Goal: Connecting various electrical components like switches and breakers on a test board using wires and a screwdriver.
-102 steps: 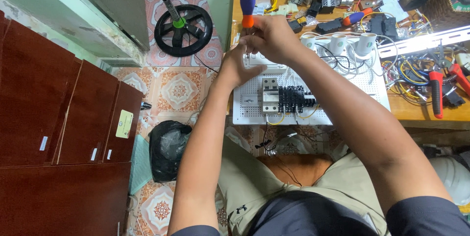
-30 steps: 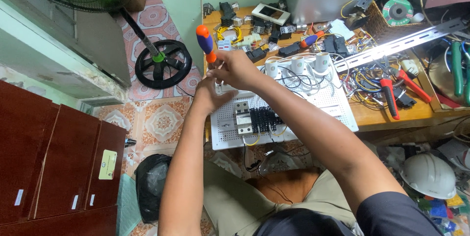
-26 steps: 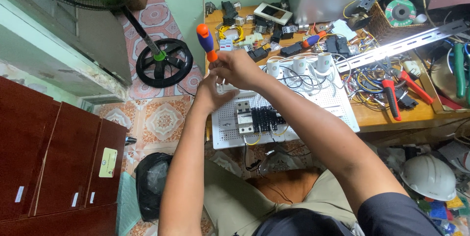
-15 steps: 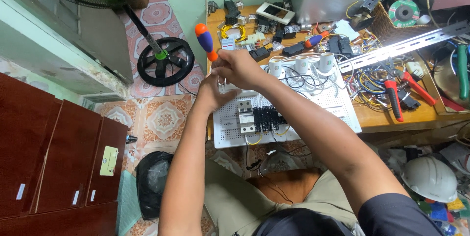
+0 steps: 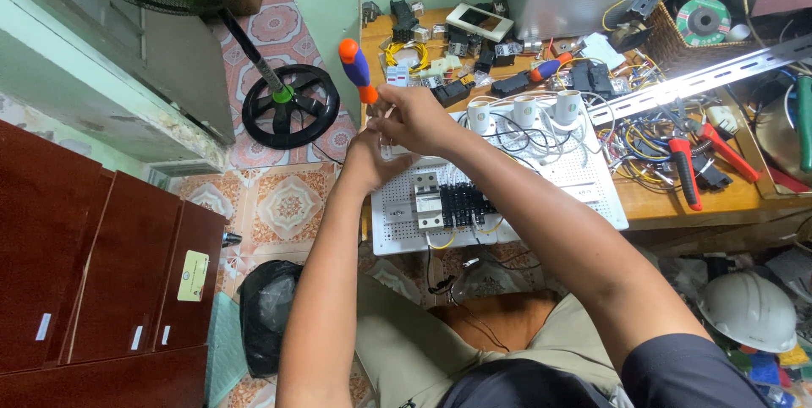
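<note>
While both hands meet over the white perforated panel [image 5: 584,184], the right hand [image 5: 414,120] grips an orange-and-blue screwdriver [image 5: 357,70].

Its fingers are wrapped tight around the shaft, the handle sticking up and away from the grip. The left hand [image 5: 368,163] sits just below, touching the right; whether it pinches anything cannot be told. Black breakers [image 5: 461,203] lie just under the grip, white sockets [image 5: 524,110] beside it.
</note>
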